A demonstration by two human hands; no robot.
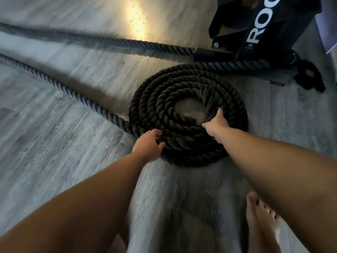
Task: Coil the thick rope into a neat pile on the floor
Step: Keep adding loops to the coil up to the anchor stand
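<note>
A thick black twisted rope lies in a flat round coil (153,105) of several rings on the grey wood floor, with bare floor showing in its centre. My left hand (148,146) curls its fingers over the outer ring at the coil's near left edge. My right hand (216,125) grips the inner rings at the near right of the centre hole. A loose length of the rope (60,86) runs from the coil's left side away to the far left. A second length (102,40) lies straight beyond it.
A black equipment base with white lettering (262,28) stands at the back right, and the rope passes along its foot to a black strap (310,77). A bare foot (260,220) stands at the bottom right. Grey wood floor (45,152) spreads to the left.
</note>
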